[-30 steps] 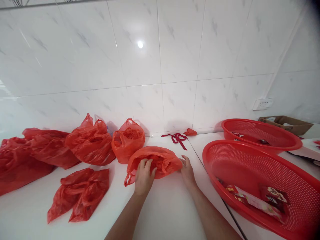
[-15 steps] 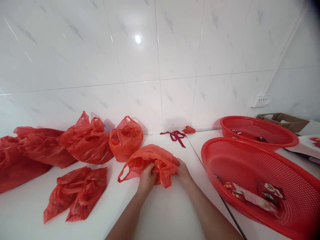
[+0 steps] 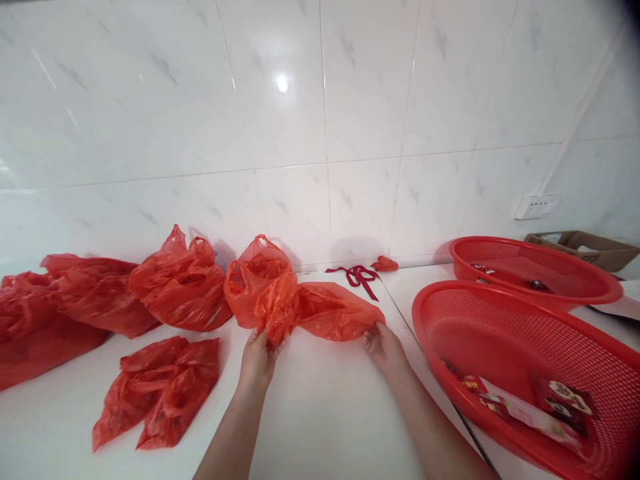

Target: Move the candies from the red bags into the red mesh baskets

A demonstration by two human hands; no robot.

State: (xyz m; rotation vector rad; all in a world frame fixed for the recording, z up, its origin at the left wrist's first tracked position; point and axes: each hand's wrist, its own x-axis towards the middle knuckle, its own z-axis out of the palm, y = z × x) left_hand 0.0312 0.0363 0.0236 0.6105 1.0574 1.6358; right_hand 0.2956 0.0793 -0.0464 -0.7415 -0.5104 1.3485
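Note:
My left hand (image 3: pixel 261 353) is closed on a crumpled bunch of thin red plastic bag (image 3: pixel 280 305), held just in front of an upright red carrier bag (image 3: pixel 240 283). Pinched in my right hand (image 3: pixel 385 345) is the right end of a loose, flattened red plastic bag (image 3: pixel 336 312), stretched out towards the left. The bunch and the flattened bag touch each other; I cannot tell if they are one piece. To the left of my left hand, a folded red bag (image 3: pixel 155 393) lies on the white table (image 3: pixel 320 427).
Several filled red bags (image 3: pixel 183 287) line the wall on the left. A dark red ribbon (image 3: pixel 361 275) and a small red scrap (image 3: pixel 385 263) lie by the wall. On the right stand two red plastic baskets (image 3: pixel 480 317) with wrapped snacks (image 3: pixel 525 413), and a cardboard box (image 3: pixel 595 252).
My left hand has come out of the bag's opening and moved left with the crumpled bunch. My right hand has moved slightly right, spreading the bag out sideways. The view has shifted a little.

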